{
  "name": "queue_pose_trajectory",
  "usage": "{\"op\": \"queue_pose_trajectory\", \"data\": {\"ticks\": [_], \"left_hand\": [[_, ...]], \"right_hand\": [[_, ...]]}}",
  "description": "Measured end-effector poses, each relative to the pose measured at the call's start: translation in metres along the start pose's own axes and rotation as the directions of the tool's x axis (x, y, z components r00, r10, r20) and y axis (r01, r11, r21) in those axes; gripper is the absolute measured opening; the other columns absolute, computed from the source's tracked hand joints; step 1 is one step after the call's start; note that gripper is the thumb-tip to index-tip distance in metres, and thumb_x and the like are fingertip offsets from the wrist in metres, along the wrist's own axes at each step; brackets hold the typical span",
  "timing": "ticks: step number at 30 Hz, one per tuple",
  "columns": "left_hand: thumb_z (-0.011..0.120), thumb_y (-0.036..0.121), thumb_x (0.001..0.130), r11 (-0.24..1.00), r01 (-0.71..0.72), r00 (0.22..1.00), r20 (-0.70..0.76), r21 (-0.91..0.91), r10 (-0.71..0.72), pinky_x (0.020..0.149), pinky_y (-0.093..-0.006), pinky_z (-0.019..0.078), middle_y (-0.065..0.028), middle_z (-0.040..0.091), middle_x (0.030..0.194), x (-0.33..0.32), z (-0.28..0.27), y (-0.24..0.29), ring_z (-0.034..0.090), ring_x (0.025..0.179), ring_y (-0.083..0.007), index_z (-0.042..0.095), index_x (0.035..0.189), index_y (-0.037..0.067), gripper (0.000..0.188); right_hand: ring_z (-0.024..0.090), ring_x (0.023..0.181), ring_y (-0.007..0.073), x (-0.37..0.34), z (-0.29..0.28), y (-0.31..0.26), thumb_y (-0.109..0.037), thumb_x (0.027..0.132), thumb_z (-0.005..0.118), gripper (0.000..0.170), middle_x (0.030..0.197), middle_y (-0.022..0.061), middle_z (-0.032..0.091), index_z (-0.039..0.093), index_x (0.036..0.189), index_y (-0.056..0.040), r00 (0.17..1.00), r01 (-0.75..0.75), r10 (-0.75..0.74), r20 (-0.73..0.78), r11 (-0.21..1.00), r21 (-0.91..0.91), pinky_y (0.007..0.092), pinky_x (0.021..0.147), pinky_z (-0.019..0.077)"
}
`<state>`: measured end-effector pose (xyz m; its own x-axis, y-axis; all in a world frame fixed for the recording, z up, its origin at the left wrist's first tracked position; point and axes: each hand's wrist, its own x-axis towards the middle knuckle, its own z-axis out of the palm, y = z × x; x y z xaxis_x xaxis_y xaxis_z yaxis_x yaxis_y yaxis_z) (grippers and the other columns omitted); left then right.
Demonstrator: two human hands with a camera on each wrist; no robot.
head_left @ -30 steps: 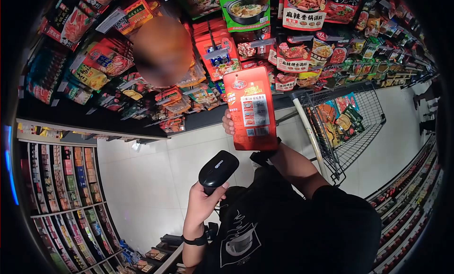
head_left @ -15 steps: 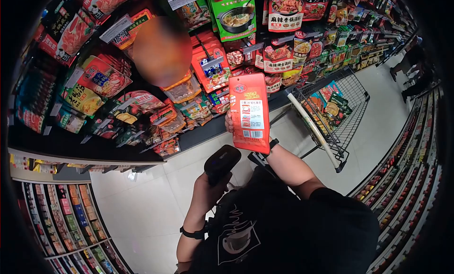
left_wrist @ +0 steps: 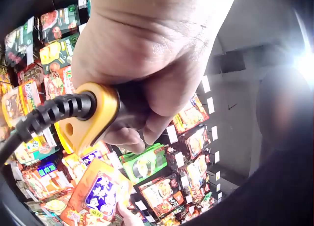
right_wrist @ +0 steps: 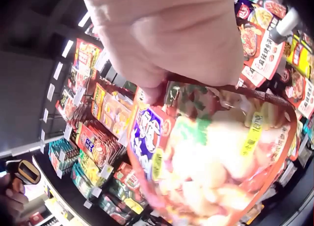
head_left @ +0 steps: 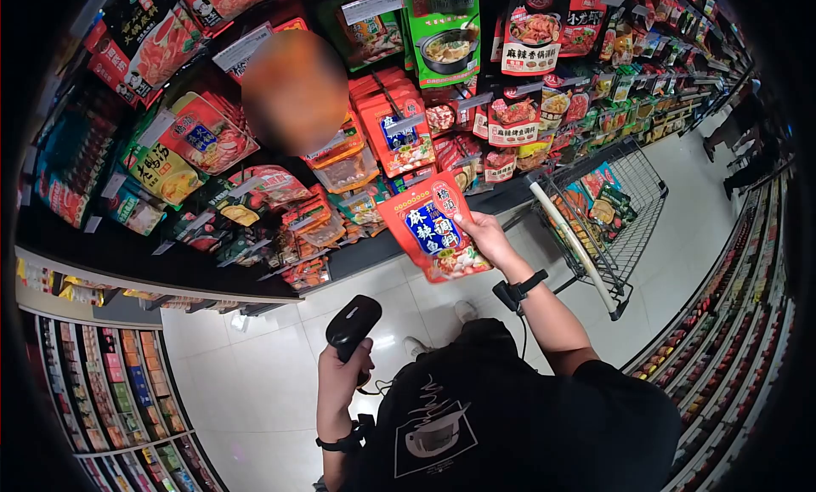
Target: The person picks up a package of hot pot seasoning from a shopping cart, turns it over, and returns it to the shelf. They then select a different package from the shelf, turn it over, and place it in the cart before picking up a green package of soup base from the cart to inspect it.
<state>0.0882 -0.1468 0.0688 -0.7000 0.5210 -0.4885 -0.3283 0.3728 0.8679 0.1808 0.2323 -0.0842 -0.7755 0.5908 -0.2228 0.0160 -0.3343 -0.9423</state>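
My right hand (head_left: 486, 235) pinches a red seasoning packet (head_left: 425, 224) at its right edge. Its printed front, with a blue panel and white characters, faces up toward me in the head view. Close up in the right wrist view, the packet (right_wrist: 211, 157) shows a picture of pale fish pieces. Lower left, my left hand (head_left: 340, 375) grips a black barcode scanner (head_left: 354, 322) by the handle, head up and apart from the packet. A yellow-rimmed handle end (left_wrist: 105, 108) with a black cable (left_wrist: 54, 113) shows in the left wrist view.
Hanging packets fill the dark shelf ahead, including matching red packets (head_left: 399, 139) and a green packet (head_left: 442, 37). A wire shopping cart (head_left: 595, 237) holding several bags stands at the right. More stocked shelves (head_left: 127, 373) line the left, and people stand far right.
The right hand has turned the red packet from its back, with the barcode, to its front. The scanner in the left hand has moved left, away from the packet.
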Motion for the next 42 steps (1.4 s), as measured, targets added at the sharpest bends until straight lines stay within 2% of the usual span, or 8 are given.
{"op": "queue_pose_trajectory", "data": {"ticks": [5,11,21,24,27,32,35,42], "left_hand": [[0.078,0.018,0.099,0.997,0.014,0.997,-0.077,-0.07,-0.019,0.057,-0.0265,0.0473,-0.0029,0.066,0.069,-0.01,-0.009,-0.015,0.06,0.06,-0.0092,0.071,0.104,0.002,0.018],[0.078,0.019,0.099,0.998,-0.015,0.991,-0.135,-0.066,0.006,0.054,-0.0266,0.0459,-0.0043,0.066,0.068,-0.023,-0.026,-0.019,0.059,0.058,-0.0098,0.071,0.103,0.002,0.019],[0.075,0.012,0.098,0.979,0.01,0.965,-0.255,-0.204,-0.063,0.046,-0.0259,0.0419,-0.0065,0.065,0.068,-0.048,-0.095,-0.051,0.057,0.051,-0.0111,0.07,0.106,-0.002,0.017],[0.075,0.012,0.097,0.972,-0.002,0.967,-0.249,-0.234,-0.057,0.046,-0.0261,0.0418,-0.0069,0.065,0.068,-0.05,-0.118,-0.062,0.057,0.052,-0.0114,0.069,0.109,-0.002,0.02],[0.075,0.012,0.096,0.971,0.006,0.965,-0.254,-0.24,-0.069,0.046,-0.0263,0.0413,-0.0066,0.064,0.068,-0.051,-0.136,-0.069,0.057,0.052,-0.0113,0.069,0.112,-0.003,0.023],[0.076,0.013,0.096,0.982,0.044,0.972,-0.218,-0.181,-0.084,0.046,-0.0263,0.0401,-0.0068,0.065,0.068,-0.038,-0.154,-0.068,0.056,0.051,-0.0108,0.068,0.113,-0.003,0.025],[0.076,0.014,0.096,0.991,0.043,0.974,-0.218,-0.127,-0.07,0.046,-0.0262,0.0396,-0.007,0.065,0.068,-0.022,-0.151,-0.055,0.056,0.051,-0.0102,0.069,0.112,-0.002,0.024],[0.075,0.014,0.098,0.995,0.022,0.966,-0.253,-0.102,-0.048,0.046,-0.0266,0.0416,-0.0051,0.064,0.067,0.037,-0.099,-0.002,0.056,0.051,-0.0101,0.07,0.104,-0.001,0.018]], "right_hand": [[0.068,0.082,0.0064,0.008,-0.023,0.015,-0.031,0.108,0.067,0.036,0.098,0.0041,0.079,0.075,0.116,0.003,0.996,0.004,-0.026,-0.091,0.972,-0.236,0.0262,0.076,0.0568],[0.073,0.088,0.0099,0.007,-0.018,0.014,-0.024,0.109,0.064,0.033,0.105,0.0078,0.079,0.072,0.123,0.005,0.996,-0.032,0.026,-0.091,0.997,-0.067,0.0283,0.083,0.0594],[0.066,0.085,0.0085,0.019,0.032,0.013,-0.024,0.11,0.062,0.033,0.1,0.0045,0.077,0.072,0.125,0.0032,0.96,0.064,-0.201,-0.195,0.837,-0.544,0.0298,0.08,0.0553],[0.073,0.084,0.0193,0.02,0.045,0.016,-0.032,0.106,0.065,0.038,0.097,0.0166,0.079,0.072,0.123,0.0005,0.938,0.086,-0.256,-0.235,0.825,-0.558,0.037,0.082,0.056],[0.065,0.086,0.0086,0.018,0.054,0.019,-0.023,0.11,0.061,0.032,0.101,0.0051,0.077,0.071,0.125,0.0039,0.926,0.105,-0.29,-0.242,0.813,-0.573,0.0298,0.08,0.0545],[0.065,0.086,0.0082,0.02,0.058,0.024,-0.022,0.111,0.059,0.032,0.102,0.0027,0.075,0.069,0.13,0.0024,0.942,0.028,-0.145,-0.302,0.933,-0.36,0.0282,0.078,0.0543],[0.068,0.07,0.0104,0.044,0.043,0.034,-0.025,0.111,0.059,0.032,0.09,0.0033,0.075,0.07,0.129,-0.0018,0.918,0.094,-0.217,-0.33,0.931,-0.352,0.0297,0.06,0.0569],[0.066,0.087,0.0083,0.123,-0.011,0.035,-0.024,0.111,0.06,0.032,0.104,0.0027,0.076,0.07,0.128,0.0015,0.941,0.046,-0.189,-0.282,0.895,-0.444,0.0289,0.08,0.0559]]}}
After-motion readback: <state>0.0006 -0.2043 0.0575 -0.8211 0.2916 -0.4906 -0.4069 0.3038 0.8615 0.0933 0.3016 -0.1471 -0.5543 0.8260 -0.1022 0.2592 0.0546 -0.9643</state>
